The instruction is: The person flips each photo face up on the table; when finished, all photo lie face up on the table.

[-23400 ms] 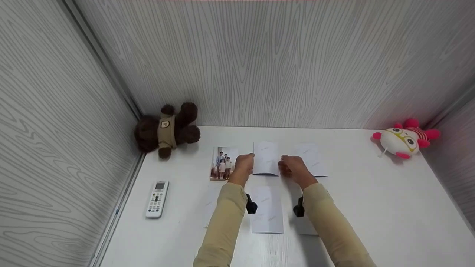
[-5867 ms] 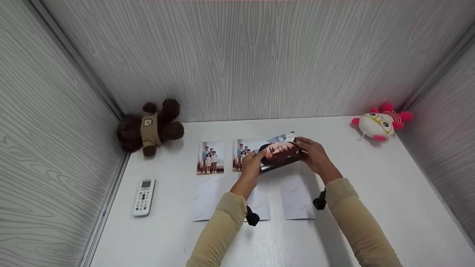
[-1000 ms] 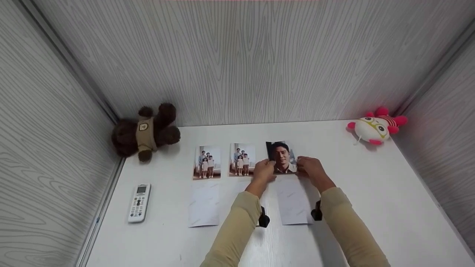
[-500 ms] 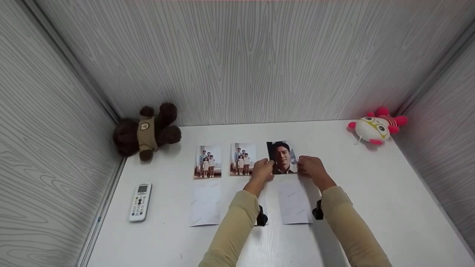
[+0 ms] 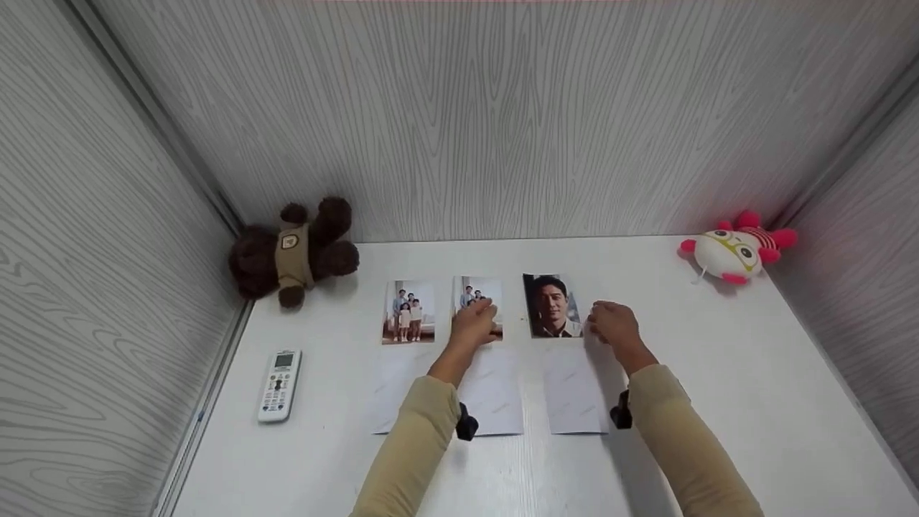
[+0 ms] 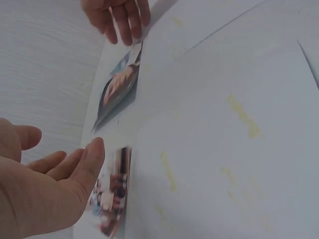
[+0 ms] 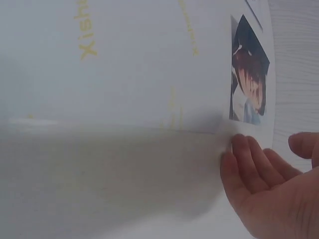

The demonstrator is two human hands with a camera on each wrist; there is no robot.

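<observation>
A portrait photo (image 5: pixel 553 307) lies face up in the back row, untouched by either hand. My left hand (image 5: pixel 474 324) hovers over the middle family photo (image 5: pixel 467 289) and covers part of it. In the left wrist view its thumb and fingers are apart and hold nothing. Just right of the portrait is my right hand (image 5: pixel 615 327), its fingers loosely bent around nothing in the right wrist view. Another family photo (image 5: pixel 409 312) lies to the left. Nearer me are three face-down photos: left (image 5: pixel 398 380), middle (image 5: pixel 495 395) and right (image 5: pixel 574 391), white-backed with faint print.
On the white table (image 5: pixel 725 373), a white remote control (image 5: pixel 280 386) lies at the left. A brown plush bear (image 5: pixel 294 251) lies in the back left corner, a pink and white plush toy (image 5: pixel 736 251) in the back right. Wood-grain panels (image 5: pixel 459 122) enclose the table.
Two back-row photos that lay face down now show their pictures. The portrait, held up earlier, was set down; both hands released it. My left hand moved left, my right slightly away.
</observation>
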